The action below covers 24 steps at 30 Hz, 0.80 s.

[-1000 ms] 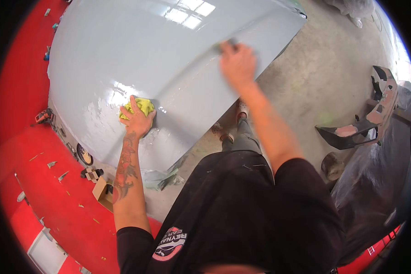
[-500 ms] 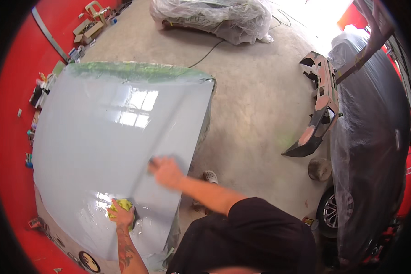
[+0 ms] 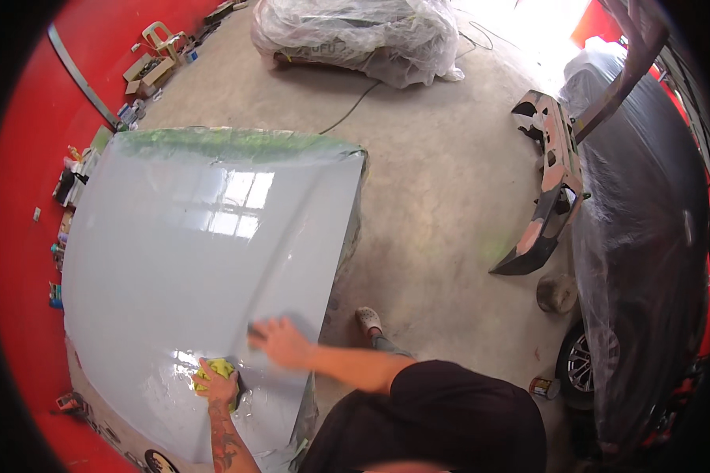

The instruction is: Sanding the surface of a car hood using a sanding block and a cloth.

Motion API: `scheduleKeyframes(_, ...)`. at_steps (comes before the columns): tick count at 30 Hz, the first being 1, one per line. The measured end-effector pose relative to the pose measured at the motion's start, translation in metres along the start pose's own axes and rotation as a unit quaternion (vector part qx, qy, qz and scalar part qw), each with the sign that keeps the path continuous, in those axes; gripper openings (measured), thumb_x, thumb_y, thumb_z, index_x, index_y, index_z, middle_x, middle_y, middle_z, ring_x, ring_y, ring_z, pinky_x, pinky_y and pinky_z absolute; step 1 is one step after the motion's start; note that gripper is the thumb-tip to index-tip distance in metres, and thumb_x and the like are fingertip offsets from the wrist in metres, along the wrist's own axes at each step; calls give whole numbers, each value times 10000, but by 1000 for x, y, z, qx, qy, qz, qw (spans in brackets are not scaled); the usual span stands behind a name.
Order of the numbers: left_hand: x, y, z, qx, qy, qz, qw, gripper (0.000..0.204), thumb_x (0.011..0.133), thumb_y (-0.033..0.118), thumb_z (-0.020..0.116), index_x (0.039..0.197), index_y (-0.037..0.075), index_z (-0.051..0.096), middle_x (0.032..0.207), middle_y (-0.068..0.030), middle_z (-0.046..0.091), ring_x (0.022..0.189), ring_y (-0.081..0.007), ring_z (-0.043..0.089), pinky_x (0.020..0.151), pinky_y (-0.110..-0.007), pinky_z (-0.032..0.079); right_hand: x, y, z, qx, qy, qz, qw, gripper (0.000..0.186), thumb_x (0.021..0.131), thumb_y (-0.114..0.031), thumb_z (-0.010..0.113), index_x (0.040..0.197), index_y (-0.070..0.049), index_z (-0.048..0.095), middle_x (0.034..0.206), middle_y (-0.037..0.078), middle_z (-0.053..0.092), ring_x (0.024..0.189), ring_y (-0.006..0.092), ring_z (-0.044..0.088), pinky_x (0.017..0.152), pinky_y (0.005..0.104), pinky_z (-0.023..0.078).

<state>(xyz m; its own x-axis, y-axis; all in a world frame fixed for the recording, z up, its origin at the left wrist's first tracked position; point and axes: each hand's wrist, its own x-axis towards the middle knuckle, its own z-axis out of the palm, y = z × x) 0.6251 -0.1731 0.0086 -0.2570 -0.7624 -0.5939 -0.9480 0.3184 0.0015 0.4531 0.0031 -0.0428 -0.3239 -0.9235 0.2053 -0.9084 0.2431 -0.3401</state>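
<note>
A large, glossy, light-grey car panel (image 3: 166, 284) with wet patches spreads in front of me. On its near part my left hand (image 3: 222, 388) presses a yellow-green sponge or cloth (image 3: 228, 367), fingers over its top; which of the two it is I cannot tell. Farther right and a little beyond, my right hand (image 3: 285, 344) lies low over the panel, smeared by motion. A small dark block (image 3: 254, 334) shows at its fingertips, partly covered by them. Water shines on the surface around the left hand.
Green masking (image 3: 213, 146) edges the panel's far side. A bumper (image 3: 556, 165) stands on the floor at right, beside a plastic-covered vehicle (image 3: 639, 221). A round block (image 3: 557, 292) and a tin (image 3: 543, 387) sit near its wheel. Another wrapped object (image 3: 355, 39) is at the back.
My right hand has slid toward me along the panel with the dark block. The left hand stays on the sponge or cloth in about the same spot. The whole view has tilted slightly.
</note>
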Motion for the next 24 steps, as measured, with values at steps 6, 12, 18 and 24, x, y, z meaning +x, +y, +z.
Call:
scheduleKeyframes(6, -9, 14, -10, -13, -12, 7, 1000, 1229, 834, 477, 726, 1564, 123, -197, 1525, -456, -145, 1461, -552, -155, 1155, -678, -21, 38, 166, -41, -120, 102, 307, 938, 514, 894, -160, 545, 1405, -200, 512, 1370, 123, 518, 1041, 299, 518, 835, 459, 396)
scheduleKeyframes(12, -4, 6, -3, -7, -16, -22, 1000, 1225, 832, 470, 729, 1569, 143, -194, 1537, -428, -173, 1464, -550, -147, 1163, -664, -19, -9, -16, 24, -31, -11, 44, 998, 529, 923, -147, 464, 1449, -190, 481, 1491, 190, 421, 1094, 335, 545, 941, 523, 400)
scheduleKeyframes(18, -7, 7, -5, -15, -7, -15, 1000, 1226, 825, 470, 735, 1572, 161, -187, 1537, -427, -170, 1464, -551, -139, 1174, -643, -15, -11, 40, -5, -8, 27, 3, 1000, 467, 916, -146, 476, 1376, -187, 545, 1434, 165, 474, 1090, 323, 559, 877, 499, 424)
scheduleKeyframes(24, -5, 14, -8, -27, -17, -17, 999, 1246, 815, 468, 746, 1569, 157, -196, 1532, -433, -178, 1463, -554, -140, 1176, -638, -9, 32, 178, -35, -103, 140, 339, 925, 481, 907, -140, 520, 1388, -154, 509, 1376, 184, 502, 951, 335, 541, 816, 492, 405)
